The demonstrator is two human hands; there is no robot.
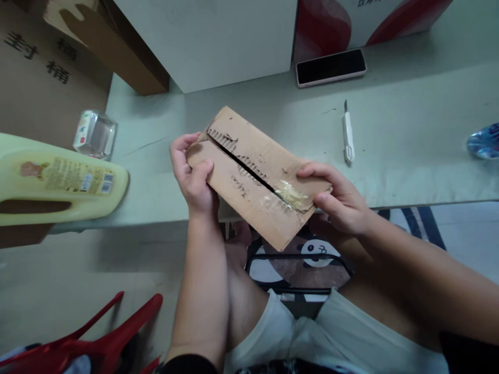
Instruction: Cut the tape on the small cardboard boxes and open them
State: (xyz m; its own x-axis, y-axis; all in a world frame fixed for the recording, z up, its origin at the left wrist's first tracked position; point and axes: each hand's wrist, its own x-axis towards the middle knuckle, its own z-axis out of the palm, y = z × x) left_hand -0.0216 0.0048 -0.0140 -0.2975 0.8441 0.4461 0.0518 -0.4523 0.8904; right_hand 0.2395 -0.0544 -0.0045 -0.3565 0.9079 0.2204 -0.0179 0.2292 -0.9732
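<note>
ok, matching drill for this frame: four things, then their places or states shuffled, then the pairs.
1. cardboard piece
2. utility knife
3. phone
4. yellow bottle

A. lying on its side at the table's left edge
B. face up at the back, by the red-and-white box
C. held at both ends by the left hand and right hand
D. lying alone on the table, right of the cardboard

Pairs: 1-C, 2-D, 3-B, 4-A

Surface: a pale green table [409,156].
Far edge: a black phone [331,67], a white box [218,41].
Right: a white utility knife [348,136].
Left: a yellow bottle [50,179], a clear jar [95,134].
</note>
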